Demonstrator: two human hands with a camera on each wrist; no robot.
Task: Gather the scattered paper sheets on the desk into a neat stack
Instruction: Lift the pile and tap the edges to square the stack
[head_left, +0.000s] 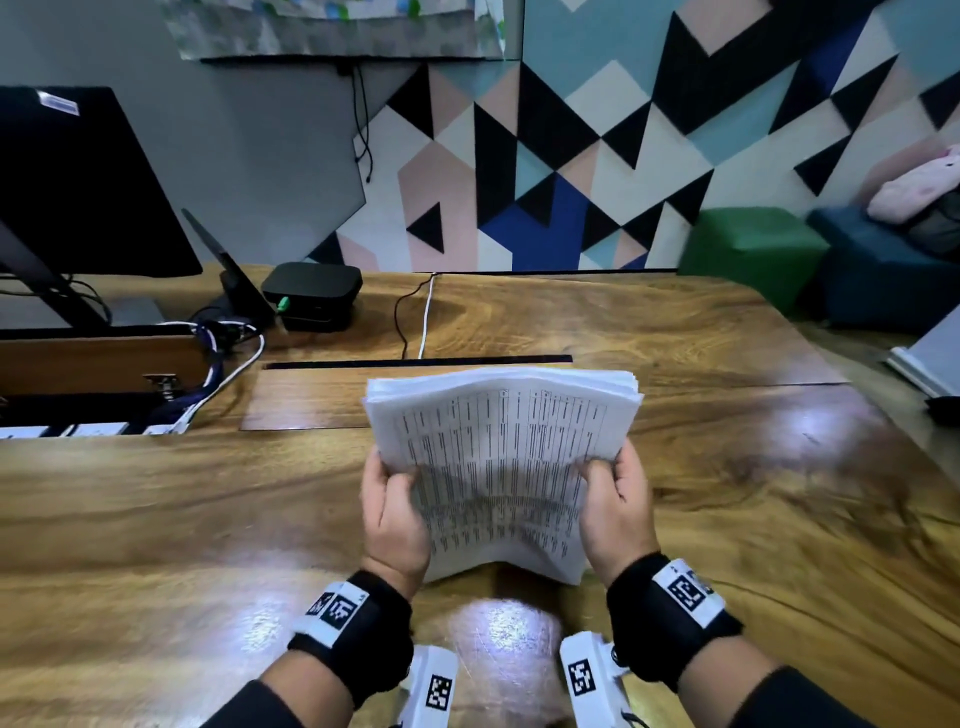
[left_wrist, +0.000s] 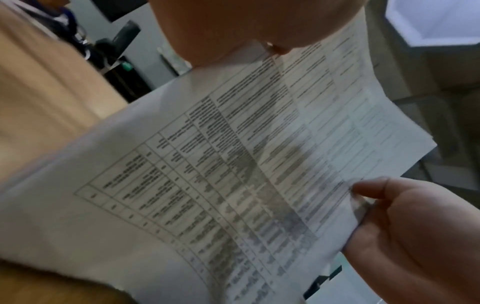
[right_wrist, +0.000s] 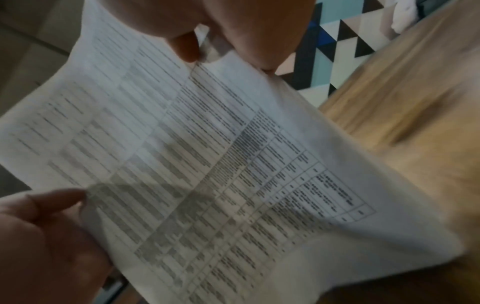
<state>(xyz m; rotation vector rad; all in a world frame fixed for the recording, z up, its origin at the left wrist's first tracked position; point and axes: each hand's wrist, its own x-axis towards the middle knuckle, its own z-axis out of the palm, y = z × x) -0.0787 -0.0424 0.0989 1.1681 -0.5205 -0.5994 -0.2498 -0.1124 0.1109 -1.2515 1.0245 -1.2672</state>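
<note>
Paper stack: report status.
Left hand and right hand grip white printed paper stack by its sides, bowed above wooden desk. Nothing obstructing.

A black monitor (head_left: 78, 182), black box (head_left: 311, 291) and green stool (head_left: 748, 249) stand behind.

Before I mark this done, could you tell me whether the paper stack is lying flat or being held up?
Held up: the paper stack, bowed, is gripped by the left hand and right hand, near edge at the desk.
</note>
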